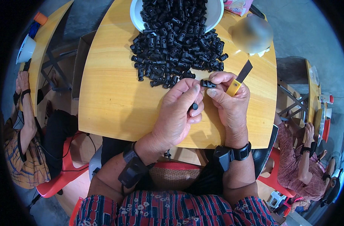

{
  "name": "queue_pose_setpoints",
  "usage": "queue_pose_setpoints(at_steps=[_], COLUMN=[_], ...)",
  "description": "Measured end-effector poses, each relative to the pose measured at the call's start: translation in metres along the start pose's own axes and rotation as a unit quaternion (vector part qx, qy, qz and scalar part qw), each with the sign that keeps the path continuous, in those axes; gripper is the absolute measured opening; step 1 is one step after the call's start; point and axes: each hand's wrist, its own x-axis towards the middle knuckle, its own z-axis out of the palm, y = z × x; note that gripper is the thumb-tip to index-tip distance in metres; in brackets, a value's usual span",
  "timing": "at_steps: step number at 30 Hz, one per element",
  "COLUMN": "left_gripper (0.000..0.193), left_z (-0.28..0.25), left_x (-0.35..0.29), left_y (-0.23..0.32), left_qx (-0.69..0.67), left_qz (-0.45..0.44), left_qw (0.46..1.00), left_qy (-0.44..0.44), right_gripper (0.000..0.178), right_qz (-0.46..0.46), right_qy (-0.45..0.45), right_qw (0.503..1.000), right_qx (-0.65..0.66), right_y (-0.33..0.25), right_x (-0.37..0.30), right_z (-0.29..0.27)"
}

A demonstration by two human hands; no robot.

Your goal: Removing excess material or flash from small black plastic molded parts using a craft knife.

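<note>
Between my fingertips, just above the near part of the table, is a small black cord lock [208,84] with ridged sides. My left hand [179,107] pinches its left end, and a black round-ended piece [194,106] is tucked in the curled fingers below. My right hand [230,100] grips the cord lock's other end with thumb and forefinger. That same hand also holds a yellow-handled knife [234,87], its dark blade pointing up and to the right. A heap of black cord locks [172,56] lies just beyond my hands, spilling from a white bowl [216,15].
The wooden table [108,94] has a curved edge. A blurred round object [252,34] sits at its far right, beside a pink package [237,6]. People sit at other tables on the left [29,150] and right [298,169]. Red chairs [63,173] stand nearby.
</note>
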Motion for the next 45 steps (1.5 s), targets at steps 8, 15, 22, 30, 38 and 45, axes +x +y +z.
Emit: queue_pose_setpoints(at_steps=[8,15,22,30,38,45], left_gripper=[0.020,0.027,0.029,0.023,0.023,0.026], left_z=[-0.003,0.001,-0.003,-0.004,-0.005,-0.013], left_x=[-0.001,0.000,0.000,0.000,-0.002,0.003], left_y=[0.001,0.003,0.004,0.004,0.005,-0.003], left_qx=[-0.005,-0.011,-0.017,-0.001,0.011,-0.015], left_qz=[-0.008,-0.013,-0.032,-0.052,-0.059,-0.017], left_qw=[1.000,1.000,0.999,0.998,0.997,0.999], left_qy=[-0.020,-0.003,-0.023,-0.035,-0.042,-0.048], right_gripper=[0.022,0.021,0.019,0.019,0.021,0.034], right_qz=[0.023,0.021,0.011,0.016,0.016,-0.003], right_qy=[0.001,-0.001,-0.051,-0.070,-0.075,-0.103], right_qw=[1.000,1.000,0.999,0.997,0.993,0.983], right_qx=[0.003,-0.008,0.001,-0.026,-0.092,-0.154], right_y=[0.000,0.000,-0.002,-0.001,-0.004,-0.005], right_x=[-0.001,-0.002,-0.001,-0.001,-0.002,-0.002], right_z=[0.001,0.000,0.002,0.002,0.009,0.004])
